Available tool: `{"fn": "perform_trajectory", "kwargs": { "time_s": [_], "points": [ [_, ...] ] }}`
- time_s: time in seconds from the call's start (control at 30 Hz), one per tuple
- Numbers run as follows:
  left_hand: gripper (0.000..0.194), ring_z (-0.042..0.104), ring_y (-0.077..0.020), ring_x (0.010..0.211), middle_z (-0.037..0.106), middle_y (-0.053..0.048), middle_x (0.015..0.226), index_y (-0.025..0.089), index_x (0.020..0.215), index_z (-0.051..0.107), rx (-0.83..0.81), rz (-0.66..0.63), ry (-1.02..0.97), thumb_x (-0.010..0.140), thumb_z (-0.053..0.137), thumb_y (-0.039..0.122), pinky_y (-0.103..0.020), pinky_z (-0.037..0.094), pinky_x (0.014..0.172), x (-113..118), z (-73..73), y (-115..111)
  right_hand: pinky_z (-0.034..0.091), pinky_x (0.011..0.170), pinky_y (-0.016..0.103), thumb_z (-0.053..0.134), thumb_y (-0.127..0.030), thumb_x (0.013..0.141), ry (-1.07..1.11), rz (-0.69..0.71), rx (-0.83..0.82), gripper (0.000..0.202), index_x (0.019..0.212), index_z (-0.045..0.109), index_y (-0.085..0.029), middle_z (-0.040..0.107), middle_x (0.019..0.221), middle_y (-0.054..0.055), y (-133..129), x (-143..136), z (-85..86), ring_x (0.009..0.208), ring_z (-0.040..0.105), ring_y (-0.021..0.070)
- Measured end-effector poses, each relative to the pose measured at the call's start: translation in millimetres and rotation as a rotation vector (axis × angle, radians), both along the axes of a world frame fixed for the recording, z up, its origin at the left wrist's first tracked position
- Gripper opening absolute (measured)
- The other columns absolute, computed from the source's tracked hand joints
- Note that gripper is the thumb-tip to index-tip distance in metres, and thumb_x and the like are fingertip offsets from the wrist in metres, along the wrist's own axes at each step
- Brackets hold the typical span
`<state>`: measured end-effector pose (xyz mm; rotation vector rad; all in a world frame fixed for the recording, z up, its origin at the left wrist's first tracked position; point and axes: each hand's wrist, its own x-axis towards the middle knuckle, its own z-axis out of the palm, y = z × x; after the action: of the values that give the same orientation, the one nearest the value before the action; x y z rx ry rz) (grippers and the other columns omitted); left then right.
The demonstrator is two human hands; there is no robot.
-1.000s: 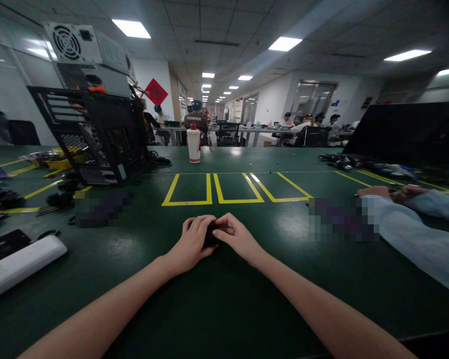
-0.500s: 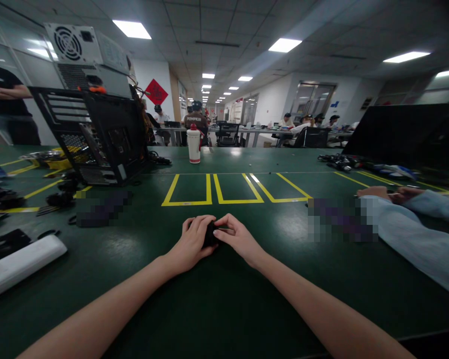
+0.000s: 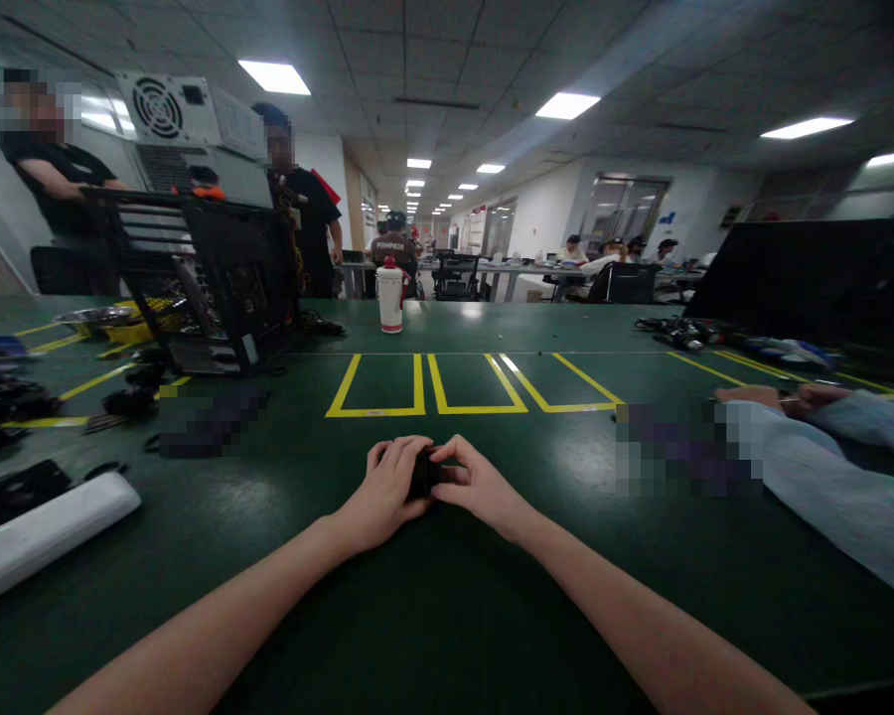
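A small, dark, box-like object [image 3: 421, 477] is between my hands, just above or on the green table; its exact kind is hard to make out. My left hand [image 3: 382, 494] wraps around its left side, fingers over the top and thumb below. From the right, my right hand [image 3: 484, 489] pinches at the object's edge with bent fingertips. Fingers cover much of the object. Beyond my hands, yellow tape outlines [image 3: 479, 409] mark the table [image 3: 447, 616].
An open black computer case [image 3: 230, 273] with a power supply [image 3: 186, 109] on top stands at left. A white bar-shaped item [image 3: 60, 531] lies nearer. A white cup [image 3: 390, 298] stands ahead. At right are a co-worker's sleeve [image 3: 812, 477] and a black monitor-like panel [image 3: 805, 283].
The view has shifted slightly. My right fingertips have shifted on the black object, and more of it shows. A person in a dark shirt has appeared behind the computer case.
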<state>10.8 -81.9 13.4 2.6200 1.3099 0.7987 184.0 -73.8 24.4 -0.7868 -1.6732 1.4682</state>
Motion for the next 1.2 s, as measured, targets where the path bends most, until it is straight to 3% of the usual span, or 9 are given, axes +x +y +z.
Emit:
{"fn": "perform_trajectory", "kwargs": {
  "time_s": [0.13, 0.3, 0.47, 0.57, 0.7, 0.9, 1.0, 1.07, 1.2],
  "points": [
    [0.056, 0.036, -0.0227, 0.114, 0.041, -0.007, 0.121, 0.022, 0.121, 0.026, 0.011, 0.004, -0.017, 0.074, 0.055, 0.022, -0.043, 0.021, 0.097, 1, -2.2, 1, 0.046, 0.077, 0.030, 0.054, -0.020, 0.073, 0.003, -0.085, 0.034, 0.013, 0.084, 0.047, -0.021, 0.052, 0.091, -0.001, 0, -4, -2.1, 0.087, 0.055, 0.0143],
    [0.058, 0.035, -0.0235, 0.114, 0.039, -0.007, 0.123, 0.023, 0.122, 0.026, -0.055, 0.021, -0.042, 0.073, 0.056, 0.022, -0.045, 0.020, 0.098, 0, 0.2, 2, 0.043, 0.085, 0.033, 0.064, -0.021, 0.065, -0.163, -0.132, 0.058, 0.039, 0.099, 0.045, -0.021, 0.053, 0.102, 0.003, 3, -2, -9.8, 0.098, 0.053, 0.0169],
    [0.053, 0.043, -0.0234, 0.107, 0.046, -0.006, 0.114, 0.024, 0.120, 0.031, -0.196, 0.094, -0.128, 0.074, 0.055, 0.034, -0.044, 0.030, 0.093, -2, 1.8, 13, 0.043, 0.082, 0.036, 0.063, -0.030, 0.066, -0.537, -0.338, 0.326, 0.033, 0.095, 0.051, -0.019, 0.054, 0.098, 0.004, 10, 14, -12.9, 0.092, 0.053, 0.0192],
    [0.052, 0.046, -0.0243, 0.104, 0.049, -0.007, 0.113, 0.021, 0.117, 0.036, -0.278, 0.156, -0.180, 0.072, 0.057, 0.038, -0.041, 0.037, 0.088, 1, -1.0, 25, 0.041, 0.085, 0.037, 0.058, -0.031, 0.071, -0.685, -0.383, 0.437, 0.033, 0.101, 0.051, -0.019, 0.053, 0.104, 0.006, 15, 24, -12.8, 0.098, 0.050, 0.0212],
    [0.053, 0.046, -0.0242, 0.107, 0.048, -0.008, 0.117, 0.020, 0.118, 0.036, -0.323, 0.201, -0.237, 0.072, 0.057, 0.037, -0.038, 0.038, 0.088, 19, -1.2, 38, 0.036, 0.093, 0.039, 0.049, -0.036, 0.077, -0.801, -0.396, 0.497, 0.039, 0.111, 0.048, -0.019, 0.050, 0.115, 0.008, 20, 36, -13.2, 0.110, 0.043, 0.0234],
    [0.059, 0.048, -0.0248, 0.104, 0.050, -0.007, 0.112, 0.020, 0.116, 0.039, -0.317, 0.193, -0.243, 0.066, 0.061, 0.042, -0.038, 0.038, 0.088, 61, 4.1, 48, 0.039, 0.089, 0.039, 0.042, -0.030, 0.081, -0.888, -0.364, 0.538, 0.030, 0.108, 0.052, -0.020, 0.053, 0.110, 0.007, 12, 62, -8.9, 0.104, 0.047, 0.0226],
    [0.062, 0.048, -0.0245, 0.101, 0.051, -0.007, 0.110, 0.020, 0.115, 0.040, -0.303, 0.128, -0.238, 0.063, 0.065, 0.042, -0.038, 0.037, 0.087, 67, 4.9, 30, 0.038, 0.089, 0.042, 0.045, -0.031, 0.078, -0.869, -0.396, 0.450, 0.030, 0.105, 0.053, -0.019, 0.054, 0.108, 0.008, -4, 67, -0.3, 0.101, 0.048, 0.0242],
    [0.060, 0.049, -0.0232, 0.099, 0.051, -0.006, 0.108, 0.021, 0.114, 0.041, -0.307, 0.058, -0.238, 0.062, 0.065, 0.040, -0.036, 0.038, 0.086, 64, 3.9, 5, 0.039, 0.089, 0.041, 0.045, -0.032, 0.078, -0.760, -0.391, 0.280, 0.030, 0.104, 0.052, -0.017, 0.055, 0.106, 0.009, -24, 63, 5.9, 0.098, 0.051, 0.0230],
    [0.066, 0.050, -0.0221, 0.091, 0.051, -0.005, 0.105, 0.022, 0.114, 0.040, -0.360, -0.016, -0.210, 0.056, 0.070, 0.033, -0.034, 0.042, 0.080, 41, -3.0, -62, 0.043, 0.087, 0.032, 0.041, -0.035, 0.080, -0.396, -0.174, 0.017, 0.030, 0.104, 0.049, -0.019, 0.057, 0.107, 0.008, -83, 37, 8.6, 0.097, 0.054, 0.0182]
  ]
}}
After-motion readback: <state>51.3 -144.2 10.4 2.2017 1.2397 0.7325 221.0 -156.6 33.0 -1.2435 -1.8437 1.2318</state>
